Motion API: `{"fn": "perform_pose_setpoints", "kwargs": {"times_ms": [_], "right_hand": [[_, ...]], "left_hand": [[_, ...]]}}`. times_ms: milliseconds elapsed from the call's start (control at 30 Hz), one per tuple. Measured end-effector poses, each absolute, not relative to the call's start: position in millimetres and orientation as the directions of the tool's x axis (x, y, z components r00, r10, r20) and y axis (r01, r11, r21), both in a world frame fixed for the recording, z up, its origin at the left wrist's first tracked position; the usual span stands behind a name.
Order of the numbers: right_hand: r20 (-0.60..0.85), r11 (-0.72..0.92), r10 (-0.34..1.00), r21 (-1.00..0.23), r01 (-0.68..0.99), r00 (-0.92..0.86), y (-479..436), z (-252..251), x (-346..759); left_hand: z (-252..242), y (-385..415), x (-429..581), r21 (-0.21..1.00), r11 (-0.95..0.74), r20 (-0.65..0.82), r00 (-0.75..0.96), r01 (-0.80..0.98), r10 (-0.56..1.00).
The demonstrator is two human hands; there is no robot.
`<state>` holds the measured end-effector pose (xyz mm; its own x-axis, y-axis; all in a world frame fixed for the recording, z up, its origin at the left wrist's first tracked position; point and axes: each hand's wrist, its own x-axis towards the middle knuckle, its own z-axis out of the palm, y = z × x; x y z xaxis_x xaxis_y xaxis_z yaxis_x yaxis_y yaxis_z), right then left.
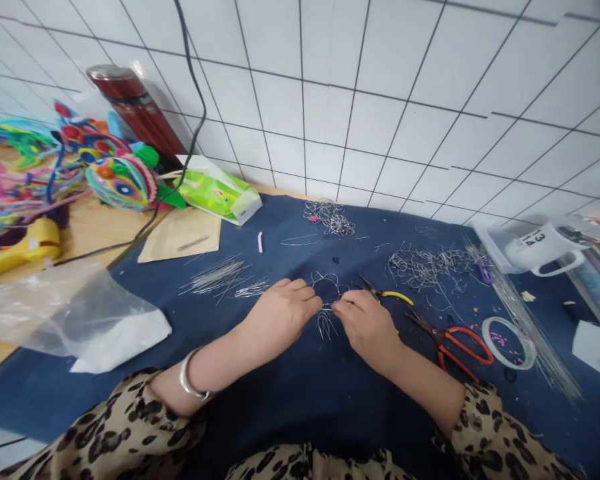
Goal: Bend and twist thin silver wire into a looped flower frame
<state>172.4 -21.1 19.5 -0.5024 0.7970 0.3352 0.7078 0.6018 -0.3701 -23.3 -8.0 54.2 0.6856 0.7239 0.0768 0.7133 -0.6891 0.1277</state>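
My left hand (pixel 285 317) and my right hand (pixel 367 327) meet close together over the dark blue cloth. Both have closed fingers pinching a thin silvery wire (pixel 326 308) that spans the small gap between them. Bent wire loops (pixel 329 280) rise just behind the fingertips, and a little bunch of wire ends (pixel 325 325) hangs below; whether they are one piece I cannot tell. Cut straight wires (pixel 217 277) lie left of my left hand, with a smaller bundle of short wires (pixel 251 288) beside it. Yellow-handled pliers (pixel 395 295) lie just behind my right hand.
Orange-handled scissors (pixel 465 343) and a clear ring of tape (pixel 487 333) lie at right, near long wires (pixel 545 347) and a white mug (pixel 550 247). Tangled wire (pixel 430 267) sits behind. At left are a plastic bag (pixel 75 310), a yellow glue gun (pixel 30 247) and a red flask (pixel 143 117).
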Motion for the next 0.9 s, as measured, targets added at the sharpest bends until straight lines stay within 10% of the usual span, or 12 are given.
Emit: {"fn": "perform_pose_setpoints", "kwargs": {"times_ms": [233, 533, 900], "right_hand": [[0.295, 0.651, 0.751, -0.183, 0.737, -0.590, -27.0, 20.1, 170.6], [0.185, 0.532, 0.846, -0.325, 0.782, -0.499, -24.4, 21.4, 168.6], [-0.077, 0.042, 0.958, -0.914, 0.404, -0.275, -21.0, 29.9, 165.4]], "left_hand": [[54.5, -16.8, -14.0, -0.050, -0.740, 0.117, 0.739, 0.671, 0.663], [47.1, -18.5, -8.3, -0.014, -0.698, 0.119, 0.694, 0.716, 0.710], [41.6, -11.3, -10.9, 0.683, -0.414, 0.167, 0.423, 0.602, 0.891]]}}
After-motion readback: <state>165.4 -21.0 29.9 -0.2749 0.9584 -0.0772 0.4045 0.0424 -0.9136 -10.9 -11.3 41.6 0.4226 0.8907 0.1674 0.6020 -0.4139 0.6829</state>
